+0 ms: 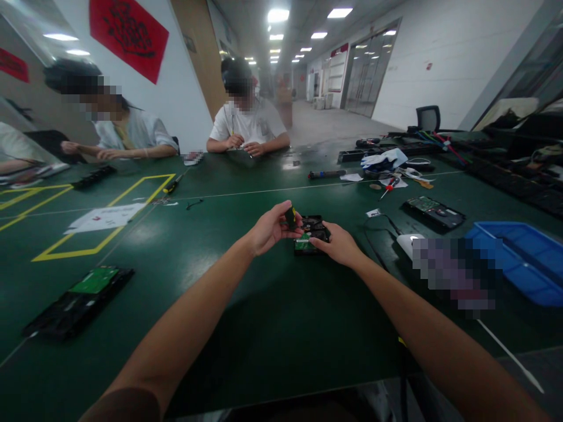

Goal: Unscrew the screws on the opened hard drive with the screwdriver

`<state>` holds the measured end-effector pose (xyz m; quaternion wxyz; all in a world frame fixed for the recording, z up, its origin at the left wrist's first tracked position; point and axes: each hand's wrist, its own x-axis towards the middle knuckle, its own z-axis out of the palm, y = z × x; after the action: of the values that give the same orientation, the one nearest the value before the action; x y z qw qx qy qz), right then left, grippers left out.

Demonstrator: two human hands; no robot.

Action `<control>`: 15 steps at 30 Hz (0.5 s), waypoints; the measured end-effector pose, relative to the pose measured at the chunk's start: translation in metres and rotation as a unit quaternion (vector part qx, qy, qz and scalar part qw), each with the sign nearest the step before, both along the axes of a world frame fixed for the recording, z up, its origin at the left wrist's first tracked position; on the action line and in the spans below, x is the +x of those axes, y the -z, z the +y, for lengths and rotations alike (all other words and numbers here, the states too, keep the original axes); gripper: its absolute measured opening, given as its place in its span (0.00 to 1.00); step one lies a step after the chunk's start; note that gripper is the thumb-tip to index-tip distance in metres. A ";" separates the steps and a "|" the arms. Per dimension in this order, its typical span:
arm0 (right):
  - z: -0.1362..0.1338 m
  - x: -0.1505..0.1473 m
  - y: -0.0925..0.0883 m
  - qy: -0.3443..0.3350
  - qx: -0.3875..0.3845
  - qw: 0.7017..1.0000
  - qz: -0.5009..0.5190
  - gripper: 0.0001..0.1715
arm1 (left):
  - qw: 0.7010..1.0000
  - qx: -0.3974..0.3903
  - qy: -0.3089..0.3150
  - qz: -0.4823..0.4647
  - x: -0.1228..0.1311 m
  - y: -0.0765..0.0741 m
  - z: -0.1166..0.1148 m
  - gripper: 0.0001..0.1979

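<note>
Nearest you, at left on the green worktop [281, 334], lies a black unit with a circuit board [74, 305]. At right sits a blue tray [525, 258]. Ahead, the opened black casing [303, 245] rests between your hands. Your left hand [273, 230] has its grip closed around a black-and-yellow screwdriver [291, 217], roughly upright; whether the tip touches the casing cannot be told. Your right hand [339, 243] is clamped on the casing's right side. Beyond lies a red-tipped screwdriver [389, 187]; farther, a person in white [266, 120] sits opposite.
</note>
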<state>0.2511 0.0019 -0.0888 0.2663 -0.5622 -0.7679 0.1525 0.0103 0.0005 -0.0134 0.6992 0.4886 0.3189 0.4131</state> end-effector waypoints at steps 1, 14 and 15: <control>0.000 0.000 0.000 0.000 -0.001 1.000 -0.001 0.31 | 1.000 -0.002 0.000 -0.003 0.000 0.001 0.001 0.25; 0.002 0.001 -0.001 -0.011 -0.002 1.000 -0.004 0.30 | 0.999 -0.010 0.033 -0.004 -0.004 0.001 0.002 0.27; 0.002 0.000 -0.001 -0.013 -0.003 1.000 -0.005 0.30 | 1.000 -0.007 0.030 0.001 -0.005 0.000 0.002 0.26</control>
<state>0.2515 0.0036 -0.0880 0.2588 -0.5537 -0.7761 0.1555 0.0052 0.0023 -0.0136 0.7145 0.4936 0.3074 0.3891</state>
